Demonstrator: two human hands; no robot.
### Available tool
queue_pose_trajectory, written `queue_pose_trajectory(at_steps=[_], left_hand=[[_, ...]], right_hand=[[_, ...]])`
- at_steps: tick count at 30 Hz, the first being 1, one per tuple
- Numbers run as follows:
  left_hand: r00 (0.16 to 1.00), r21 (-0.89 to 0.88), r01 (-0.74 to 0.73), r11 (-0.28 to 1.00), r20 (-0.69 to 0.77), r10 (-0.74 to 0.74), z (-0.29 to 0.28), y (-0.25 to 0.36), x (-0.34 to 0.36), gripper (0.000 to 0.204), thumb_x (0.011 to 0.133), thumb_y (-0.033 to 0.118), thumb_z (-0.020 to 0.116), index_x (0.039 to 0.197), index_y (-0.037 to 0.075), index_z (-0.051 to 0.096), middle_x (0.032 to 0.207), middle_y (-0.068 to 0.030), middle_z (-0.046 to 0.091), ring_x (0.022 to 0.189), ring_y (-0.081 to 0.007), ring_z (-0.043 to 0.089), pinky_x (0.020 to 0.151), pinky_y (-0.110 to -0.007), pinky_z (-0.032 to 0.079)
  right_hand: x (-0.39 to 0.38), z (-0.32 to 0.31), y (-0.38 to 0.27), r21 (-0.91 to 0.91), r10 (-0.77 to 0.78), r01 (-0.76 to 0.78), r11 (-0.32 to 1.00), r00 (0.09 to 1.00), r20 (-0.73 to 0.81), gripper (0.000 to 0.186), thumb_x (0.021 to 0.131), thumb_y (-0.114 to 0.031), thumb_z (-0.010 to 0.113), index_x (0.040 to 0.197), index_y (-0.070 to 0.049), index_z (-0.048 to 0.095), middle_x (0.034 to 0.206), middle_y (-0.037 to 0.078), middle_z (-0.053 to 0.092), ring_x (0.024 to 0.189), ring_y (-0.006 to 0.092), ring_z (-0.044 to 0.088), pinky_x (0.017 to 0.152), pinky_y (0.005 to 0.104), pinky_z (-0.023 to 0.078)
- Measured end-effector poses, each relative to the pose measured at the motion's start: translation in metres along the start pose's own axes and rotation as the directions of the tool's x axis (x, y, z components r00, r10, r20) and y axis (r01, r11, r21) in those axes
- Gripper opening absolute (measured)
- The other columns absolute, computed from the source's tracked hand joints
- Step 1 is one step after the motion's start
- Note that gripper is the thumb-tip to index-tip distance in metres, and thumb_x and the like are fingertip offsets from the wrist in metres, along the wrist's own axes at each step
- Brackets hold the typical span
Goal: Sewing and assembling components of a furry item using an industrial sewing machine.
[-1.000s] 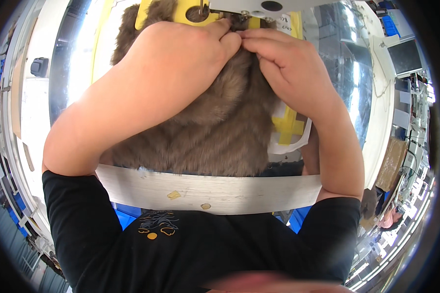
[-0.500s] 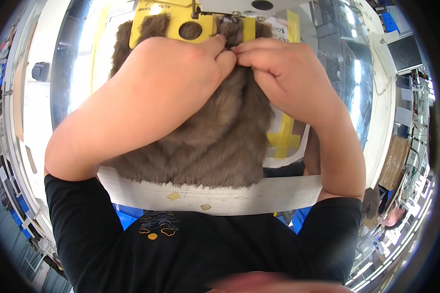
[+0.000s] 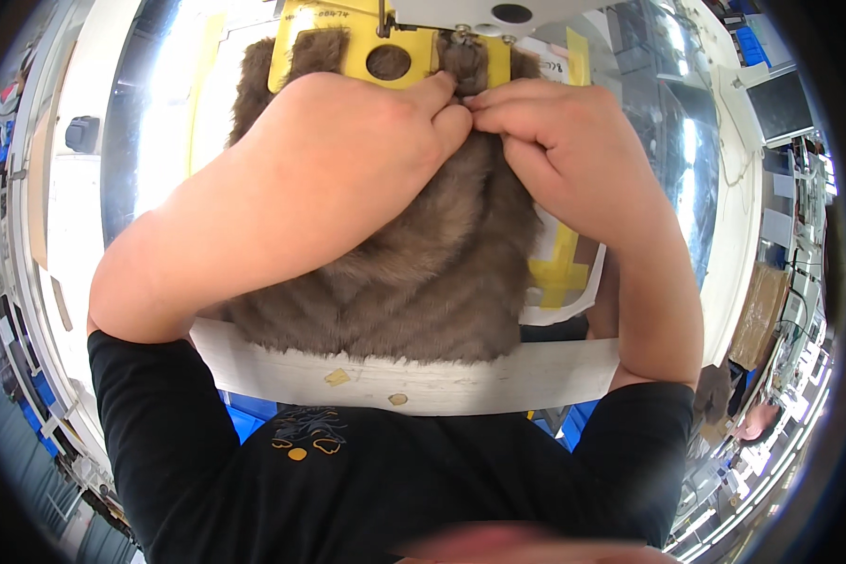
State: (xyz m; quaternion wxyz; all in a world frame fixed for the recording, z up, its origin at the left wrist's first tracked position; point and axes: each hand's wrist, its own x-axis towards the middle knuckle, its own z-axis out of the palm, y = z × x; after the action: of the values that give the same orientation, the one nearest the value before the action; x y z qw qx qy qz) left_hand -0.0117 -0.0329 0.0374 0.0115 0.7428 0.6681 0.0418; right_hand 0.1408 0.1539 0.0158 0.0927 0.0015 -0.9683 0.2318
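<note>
A brown piece of fur fabric spreads across the work surface in front of me, its lower edge reaching the white table edge. Over its far part lies a yellow template plate with a round hole and slots where fur shows through. My left hand and my right hand meet at the plate's near edge, fingertips close together, both pinching the fur there. The exact fold between the fingers is hidden. Just beyond them is the white head of a sewing machine, its metal parts close above the plate.
Under the fur is a clear sheet bordered with yellow tape. The white table edge runs between the fur and my body. A dark screen stands at the far right, a cardboard box below it. Another person is at the right rim.
The yellow plate and the fur have shifted slightly to the right relative to the sewing machine head. Both my hands have moved along with them, still pinching.
</note>
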Motion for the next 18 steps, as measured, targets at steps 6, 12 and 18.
queue_pose_trajectory(at_steps=[6,12,18], left_hand=[[0.999,0.025,0.013,1.000,0.046,-0.014,-0.0051,-0.0018,-0.0009,0.040,0.083,0.003,0.062,0.122,0.000,0.062,0.134,-0.0117,0.066,0.085,-0.0273,0.073,0.070,-0.035,0.059],[0.999,0.046,0.004,0.999,0.044,-0.006,-0.0081,-0.0016,-0.0023,0.042,0.082,0.003,0.063,0.124,-0.001,0.062,0.134,-0.0122,0.066,0.085,-0.0264,0.073,0.070,-0.034,0.060],[1.000,0.067,-0.005,0.998,0.009,0.004,-0.0019,-0.0014,-0.0014,0.047,0.080,0.004,0.065,0.127,-0.001,0.062,0.136,-0.0127,0.065,0.086,-0.0266,0.073,0.070,-0.034,0.060]], right_hand=[[0.0005,0.0040,0.0025,0.003,0.001,-0.001,1.000,1.000,0.013,0.026,0.087,-0.009,0.056,0.101,-0.008,0.078,0.112,0.006,0.077,0.104,0.0294,0.071,0.087,0.0424,0.058],[-0.0002,0.0034,-0.0010,-0.004,0.029,-0.028,1.000,0.999,0.037,0.028,0.089,-0.010,0.056,0.105,-0.009,0.078,0.116,0.003,0.076,0.104,0.0287,0.071,0.086,0.0427,0.059],[-0.0021,0.0023,-0.0013,-0.032,0.012,-0.011,0.999,0.999,0.030,0.028,0.089,-0.009,0.056,0.105,-0.009,0.078,0.116,0.003,0.076,0.103,0.0294,0.071,0.084,0.0432,0.059]])
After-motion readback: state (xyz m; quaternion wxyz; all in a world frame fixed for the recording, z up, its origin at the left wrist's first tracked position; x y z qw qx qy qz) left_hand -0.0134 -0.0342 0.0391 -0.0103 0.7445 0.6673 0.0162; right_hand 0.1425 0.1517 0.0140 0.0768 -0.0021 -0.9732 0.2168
